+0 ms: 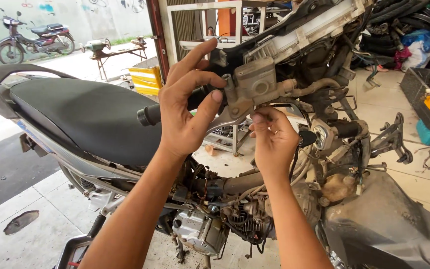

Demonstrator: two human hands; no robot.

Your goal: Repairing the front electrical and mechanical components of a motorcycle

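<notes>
Fingers (210,99) of our left hand (185,107) spread around the grey brake master cylinder (256,82) on the handlebar, thumb tip pressed to its left edge, index raised. Our right hand (273,139) sits just below it, fingers curled together, fingertips touching the underside; whether they pinch anything we cannot tell. The cylinder is above the stripped motorcycle's engine (202,229), right of the black seat (85,117). Its long axis runs left to right with the bar, the black grip (150,114) pointing left. Our left palm hides most of the grip. The lever below shows only partly, and the front bodywork is cut off at the right edge.
</notes>
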